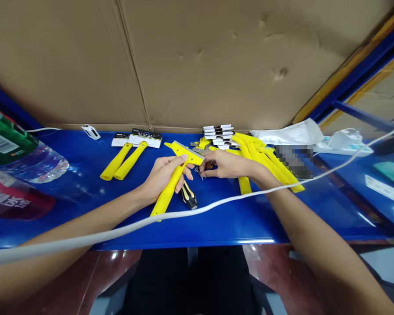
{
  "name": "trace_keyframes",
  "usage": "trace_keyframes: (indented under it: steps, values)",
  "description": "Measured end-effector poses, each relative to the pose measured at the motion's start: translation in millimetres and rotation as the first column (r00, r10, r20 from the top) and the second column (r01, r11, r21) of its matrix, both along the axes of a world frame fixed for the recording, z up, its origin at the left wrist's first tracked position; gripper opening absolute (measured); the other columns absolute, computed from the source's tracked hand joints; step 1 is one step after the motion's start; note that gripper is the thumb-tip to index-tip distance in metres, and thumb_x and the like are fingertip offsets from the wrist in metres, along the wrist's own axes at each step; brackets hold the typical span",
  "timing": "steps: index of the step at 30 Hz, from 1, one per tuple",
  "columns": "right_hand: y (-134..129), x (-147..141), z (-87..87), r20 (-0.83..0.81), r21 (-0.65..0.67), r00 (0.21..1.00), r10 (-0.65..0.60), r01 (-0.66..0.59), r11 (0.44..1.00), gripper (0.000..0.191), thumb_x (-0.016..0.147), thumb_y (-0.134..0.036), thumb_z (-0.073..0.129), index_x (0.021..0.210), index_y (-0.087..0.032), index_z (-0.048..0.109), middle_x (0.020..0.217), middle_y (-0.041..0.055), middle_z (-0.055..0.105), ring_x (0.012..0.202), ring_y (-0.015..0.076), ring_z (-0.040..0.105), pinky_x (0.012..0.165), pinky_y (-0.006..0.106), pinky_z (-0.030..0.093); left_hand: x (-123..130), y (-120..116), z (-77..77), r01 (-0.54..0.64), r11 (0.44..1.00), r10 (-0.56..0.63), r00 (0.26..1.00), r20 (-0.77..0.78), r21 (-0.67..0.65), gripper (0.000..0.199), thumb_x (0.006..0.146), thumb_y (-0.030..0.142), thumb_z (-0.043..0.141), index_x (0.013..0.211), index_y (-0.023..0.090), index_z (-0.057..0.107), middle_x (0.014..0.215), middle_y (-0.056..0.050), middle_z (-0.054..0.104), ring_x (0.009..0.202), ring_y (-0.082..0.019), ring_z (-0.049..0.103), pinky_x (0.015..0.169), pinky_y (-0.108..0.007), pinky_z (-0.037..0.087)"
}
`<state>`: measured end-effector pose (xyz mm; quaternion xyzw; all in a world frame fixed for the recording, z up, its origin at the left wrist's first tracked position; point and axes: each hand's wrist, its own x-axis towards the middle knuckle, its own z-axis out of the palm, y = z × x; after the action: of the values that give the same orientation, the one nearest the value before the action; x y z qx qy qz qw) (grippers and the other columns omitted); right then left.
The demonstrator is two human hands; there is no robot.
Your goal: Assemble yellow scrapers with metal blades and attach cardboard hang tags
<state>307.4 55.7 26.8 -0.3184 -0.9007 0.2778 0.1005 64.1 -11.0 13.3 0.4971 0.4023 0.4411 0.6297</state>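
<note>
One scraper [168, 193] gripped, left hand [166, 173]; right hand [221, 163] curled, can't tell if pinching; two carded scrapers [131, 161] at left, one screwdriver [188, 196]

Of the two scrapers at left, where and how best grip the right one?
The right scraper is probably best pinched mid-handle, from the near side: its handle slants toward the person; a card covers its head; the other scraper lies close on its left.

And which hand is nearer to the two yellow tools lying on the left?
Left. The left hand is right of the two yellow tools, apart from them; the right hand is farther right.
</note>
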Motion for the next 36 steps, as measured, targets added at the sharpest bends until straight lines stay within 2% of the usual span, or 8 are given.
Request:
trace_keyframes:
  steps: [7,13,16,19,23,26,31,36]
  values:
    - [-3,0,-5.7,-0.035,0.008,0.999,-0.023,0.023,1.000,0.008,0.095,-0.018,0.076,0.092,-0.022,0.082,0.098,0.0066,0.082,0.089,0.0251,0.074,0.085,0.038,0.055,-1,-1,-3.9,-0.002,0.999,0.002,1.000,0.005,-0.034,0.037,0.102,0.044,0.073,0.090,0.010,0.077,0.071,-0.010,0.079,0.034,-0.011,0.055,0.036,-0.024,0.042]
    - [0,-2,-10.6,-0.067,0.184,0.997,-0.041,0.053,0.981,0.007,0.099,-0.017,0.067,0.096,-0.020,0.073,0.105,0.0098,0.077,0.093,0.0243,0.069,0.088,0.039,0.053,-3,0,-6.6,-0.019,0.998,0.018,1.000,-0.009,-0.055,0.037,0.102,0.046,0.074,0.091,0.010,0.077,0.071,-0.010,0.079,0.034,-0.011,0.054,0.035,-0.024,0.043]
    - [-3,-5,-9.2,-0.214,0.271,0.973,-0.086,0.143,0.952,0.008,0.102,-0.017,0.060,0.098,-0.021,0.066,0.103,0.0096,0.072,0.095,0.0246,0.067,0.090,0.039,0.053,-2,0,-6.4,-0.028,0.997,0.027,1.000,-0.005,-0.071,0.037,0.101,0.045,0.075,0.090,0.010,0.077,0.069,-0.009,0.079,0.033,-0.011,0.054,0.035,-0.024,0.043]
    - [-11,-12,-6.3,-0.441,0.338,0.894,-0.080,0.248,0.908,0.010,0.110,-0.023,0.057,0.102,-0.021,0.063,0.109,0.0108,0.071,0.100,0.0245,0.066,0.091,0.040,0.054,-1,-1,-5.8,-0.032,0.996,0.033,0.999,0.007,-0.087,0.036,0.099,0.044,0.076,0.088,0.009,0.077,0.069,-0.010,0.079,0.033,-0.012,0.055,0.034,-0.024,0.044]
    - [-25,-24,-3.8,-0.468,0.405,0.883,0.017,0.198,0.893,0.008,0.111,-0.024,0.060,0.104,-0.024,0.064,0.119,0.0118,0.071,0.113,0.0258,0.068,0.100,0.044,0.055,-2,-1,-5.9,-0.014,0.996,0.017,0.999,0.030,-0.091,0.036,0.100,0.042,0.075,0.088,0.008,0.079,0.071,-0.012,0.080,0.034,-0.013,0.057,0.035,-0.024,0.046]
    - [-33,-31,-2.7,-0.436,0.387,0.899,0.045,0.142,0.911,0.010,0.110,-0.025,0.060,0.102,-0.026,0.065,0.117,0.0100,0.071,0.114,0.0259,0.069,0.103,0.046,0.057,-2,-1,-5.3,0.001,0.995,0.002,1.000,0.028,-0.097,0.036,0.100,0.041,0.074,0.083,0.009,0.079,0.070,-0.011,0.080,0.034,-0.012,0.057,0.035,-0.024,0.046]
    - [-38,-33,0.0,-0.486,0.301,0.874,-0.016,0.185,0.936,0.009,0.104,-0.025,0.070,0.095,-0.025,0.071,0.121,0.0105,0.070,0.119,0.0266,0.070,0.109,0.047,0.055,0,-4,-1.5,-0.006,0.997,0.007,1.000,0.022,-0.083,0.035,0.102,0.039,0.072,0.082,0.011,0.077,0.072,-0.011,0.081,0.035,-0.011,0.056,0.036,-0.023,0.046]
    - [-31,-31,-2.8,-0.520,0.091,0.843,-0.140,0.217,0.972,0.011,0.097,-0.032,0.080,0.089,-0.026,0.076,0.119,0.0089,0.074,0.124,0.0283,0.069,0.106,0.046,0.056,0,-4,-1.7,0.004,0.996,-0.004,1.000,0.000,-0.085,0.034,0.102,0.040,0.073,0.085,0.011,0.078,0.073,-0.012,0.082,0.036,-0.011,0.056,0.038,-0.023,0.047]
